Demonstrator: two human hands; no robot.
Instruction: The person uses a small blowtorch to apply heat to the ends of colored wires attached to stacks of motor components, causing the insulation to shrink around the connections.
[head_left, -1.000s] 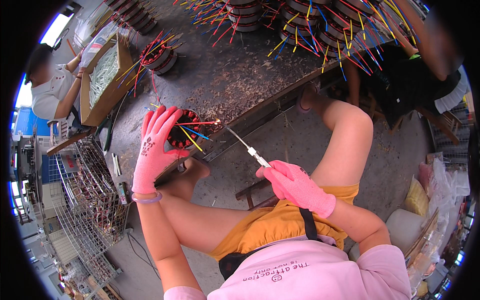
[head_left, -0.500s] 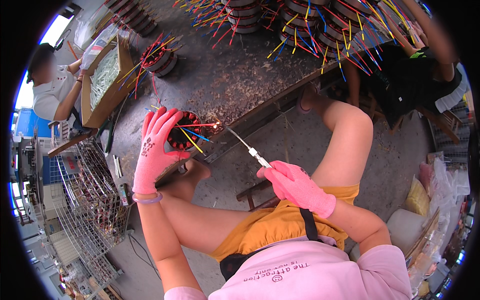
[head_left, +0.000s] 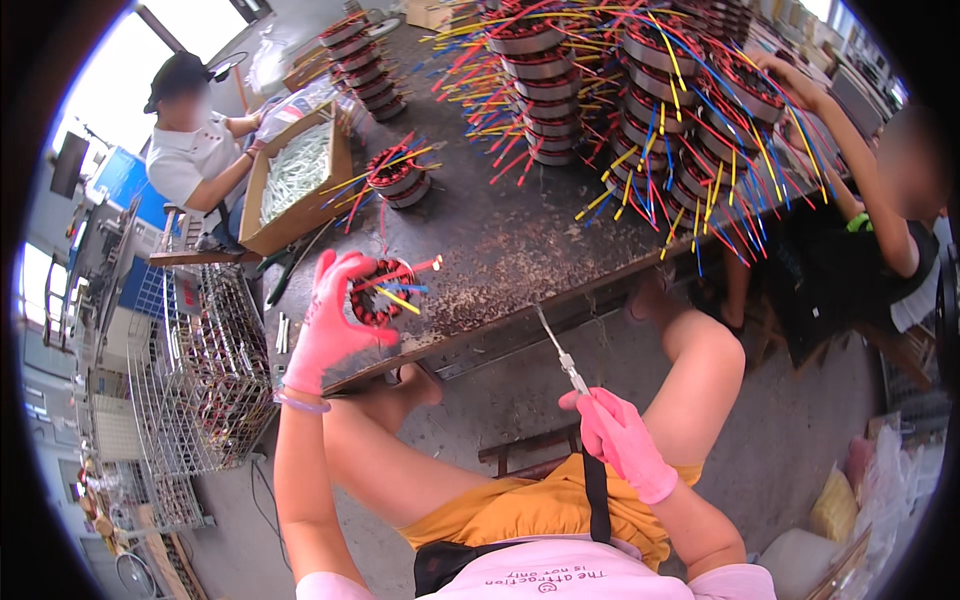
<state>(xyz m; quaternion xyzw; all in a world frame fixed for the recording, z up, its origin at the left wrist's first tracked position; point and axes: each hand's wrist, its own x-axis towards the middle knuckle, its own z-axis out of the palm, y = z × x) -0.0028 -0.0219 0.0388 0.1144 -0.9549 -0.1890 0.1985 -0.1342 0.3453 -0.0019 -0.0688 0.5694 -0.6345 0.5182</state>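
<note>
My left hand (head_left: 335, 315), in a pink glove, is closed around the side of a motor stator (head_left: 362, 298) at the table's near edge. The stator has dark red windings, with red, blue and yellow leads pointing right. At the tip of the red lead (head_left: 420, 266) there is a bright orange glow. My right hand (head_left: 622, 440), also in a pink glove, is wrapped around the handle of a thin-nozzled torch (head_left: 566, 362). Its narrow metal tube points up and left, apart from the stator, with its tip by the table edge.
Stacked stators (head_left: 545, 85) with loose coloured leads fill the table's far side; a single stator (head_left: 400, 183) stands nearer. One person (head_left: 195, 150) sits left by a box of white tubes (head_left: 298, 185). Another person's arm (head_left: 860, 170) reaches in from the right. Wire baskets (head_left: 220, 380) stand at left.
My right hand has drawn the torch away from the lead ends, toward the right. My left hand keeps its hold on the stator. The view has tilted up, showing more of the table.
</note>
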